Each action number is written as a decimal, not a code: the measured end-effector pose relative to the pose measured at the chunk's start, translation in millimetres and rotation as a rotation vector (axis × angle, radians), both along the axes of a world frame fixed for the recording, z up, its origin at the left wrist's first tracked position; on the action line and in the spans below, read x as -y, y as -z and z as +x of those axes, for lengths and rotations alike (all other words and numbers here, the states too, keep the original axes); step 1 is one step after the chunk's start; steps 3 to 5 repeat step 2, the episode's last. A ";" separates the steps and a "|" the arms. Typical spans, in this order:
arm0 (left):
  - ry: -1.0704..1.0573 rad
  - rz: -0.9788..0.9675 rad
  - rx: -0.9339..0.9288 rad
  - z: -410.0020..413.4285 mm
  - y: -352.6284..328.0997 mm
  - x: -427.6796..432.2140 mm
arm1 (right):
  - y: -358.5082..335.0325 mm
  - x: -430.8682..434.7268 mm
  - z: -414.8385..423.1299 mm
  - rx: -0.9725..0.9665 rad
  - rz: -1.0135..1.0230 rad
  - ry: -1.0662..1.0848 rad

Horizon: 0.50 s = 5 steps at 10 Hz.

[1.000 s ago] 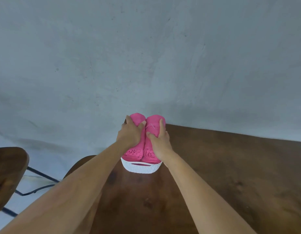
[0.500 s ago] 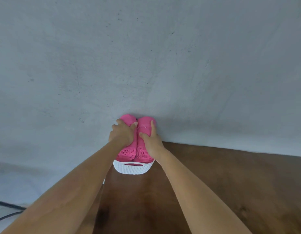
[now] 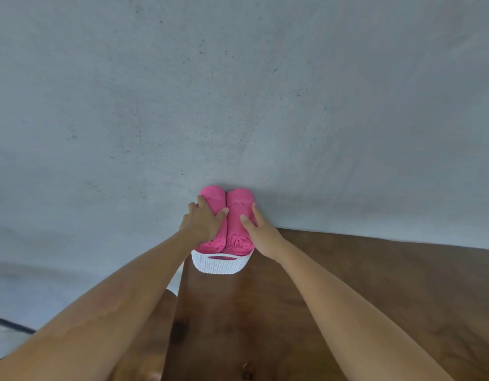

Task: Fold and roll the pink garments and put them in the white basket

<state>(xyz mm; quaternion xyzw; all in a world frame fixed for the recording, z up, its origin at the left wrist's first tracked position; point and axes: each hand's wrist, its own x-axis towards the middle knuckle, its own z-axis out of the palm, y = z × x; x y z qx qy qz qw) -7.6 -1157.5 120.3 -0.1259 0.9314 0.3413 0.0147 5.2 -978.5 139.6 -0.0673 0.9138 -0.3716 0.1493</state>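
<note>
My fingers (image 3: pixel 201 201) of the left hand (image 3: pixel 203 224) curl over the left pink roll (image 3: pixel 216 196), with the thumb in the seam. The right hand (image 3: pixel 262 233) clasps the right pink roll (image 3: pixel 244 196) from its outer flank. Both rolls lie directly beneath my fingers, side by side in the white basket (image 3: pixel 221 264), their long axes running away from me. Judgement: each hand is equally near its roll, and release calls for a straight lift.

Dark brown wooden table (image 3: pixel 265 325) w/ glossy, knotty top fills the lower centre & right of view. One item sits directly on it: a small white oval woven-pattern plastic basket (image 3: pixel 221 264), upright at the far L corner.
</note>
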 end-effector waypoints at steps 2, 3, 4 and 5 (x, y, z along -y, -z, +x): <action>0.114 -0.178 -0.066 50.8 -3.6 -7.7 | -6.6 -50.4 36.3 -0.056 0.121 -0.056; 0.114 -0.178 -0.066 50.8 -3.6 -7.7 | -6.6 -50.4 36.3 -0.056 0.121 -0.056; 0.114 -0.178 -0.066 50.8 -3.6 -7.7 | -6.6 -50.4 36.3 -0.056 0.121 -0.056; 0.114 -0.178 -0.066 50.8 -3.6 -7.7 | -6.6 -50.4 36.3 -0.056 0.121 -0.056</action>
